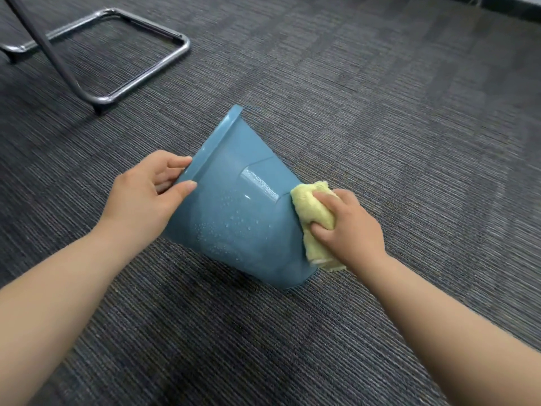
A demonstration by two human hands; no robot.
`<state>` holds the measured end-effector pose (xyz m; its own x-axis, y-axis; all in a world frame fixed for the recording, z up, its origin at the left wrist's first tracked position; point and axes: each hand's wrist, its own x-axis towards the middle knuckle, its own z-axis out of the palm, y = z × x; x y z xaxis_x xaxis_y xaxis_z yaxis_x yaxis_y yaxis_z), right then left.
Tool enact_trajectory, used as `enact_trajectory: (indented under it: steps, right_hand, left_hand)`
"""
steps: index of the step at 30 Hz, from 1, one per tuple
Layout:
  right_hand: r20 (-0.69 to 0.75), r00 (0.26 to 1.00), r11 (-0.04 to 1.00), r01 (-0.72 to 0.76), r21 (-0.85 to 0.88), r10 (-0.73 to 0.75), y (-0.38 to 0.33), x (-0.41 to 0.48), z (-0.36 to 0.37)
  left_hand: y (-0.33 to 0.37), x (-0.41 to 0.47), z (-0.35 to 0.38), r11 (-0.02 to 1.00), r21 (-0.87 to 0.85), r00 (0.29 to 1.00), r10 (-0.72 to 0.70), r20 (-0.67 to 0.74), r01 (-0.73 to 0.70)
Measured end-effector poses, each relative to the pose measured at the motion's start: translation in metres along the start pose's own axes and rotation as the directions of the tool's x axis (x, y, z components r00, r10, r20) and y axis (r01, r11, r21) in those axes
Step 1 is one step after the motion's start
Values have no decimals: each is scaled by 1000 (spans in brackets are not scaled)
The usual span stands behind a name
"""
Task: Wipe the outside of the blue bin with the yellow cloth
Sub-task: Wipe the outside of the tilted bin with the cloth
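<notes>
Left hand (146, 194) steadies tilted blue bin (234, 212) by its rim; right hand (348, 230), clutching yellow cloth (313, 215), wipes its base; droplet-covered wall likely next.

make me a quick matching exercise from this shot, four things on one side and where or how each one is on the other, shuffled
Things:
1. blue bin
2. yellow cloth
3. left hand
4. metal chair frame

States:
A. grips the bin's rim
B. stands on the carpet, far left
C. tipped on its side, water droplets on its wall
D. pressed to the bin's base end by the right hand

Pairs: 1-C, 2-D, 3-A, 4-B
</notes>
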<state>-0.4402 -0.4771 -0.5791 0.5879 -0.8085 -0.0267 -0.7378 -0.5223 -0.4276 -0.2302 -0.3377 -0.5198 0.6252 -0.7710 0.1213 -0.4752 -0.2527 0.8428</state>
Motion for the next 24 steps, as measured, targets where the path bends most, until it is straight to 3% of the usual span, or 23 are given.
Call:
enact_trajectory:
  steps: [4, 9, 11, 15, 17, 20, 24]
  right_hand:
    - [-81, 986, 989, 149, -12, -149, -17, -7, 4]
    - [-29, 936, 937, 351, -2, -351, -31, -15, 7]
    - [-20, 950, 950, 310, -31, -311, -21, -9, 7]
    - [-3, 1000, 999, 11, 43, -11, -4, 4, 9]
    - [-26, 999, 1000, -17, 22, 18, -7, 3, 9]
    - [-44, 990, 991, 130, -38, -131, -25, -8, 9]
    - [40, 924, 918, 383, -104, -381, -49, -24, 9]
  left_hand:
    - [-4, 1, -3, 998, 52, 999, -19, -30, 20]
    - [-8, 2, -8, 995, 79, 997, -51, -51, 55]
    - [-10, 3, -12, 993, 93, 996, -68, -61, 74]
    - [-12, 3, -14, 990, 99, 993, -93, -66, 99]
    - [-12, 4, -13, 990, 94, 993, -101, -66, 107]
    - [-11, 4, -11, 988, 107, 991, -107, -81, 115]
    - [-9, 6, -11, 986, 114, 990, -110, -89, 120]
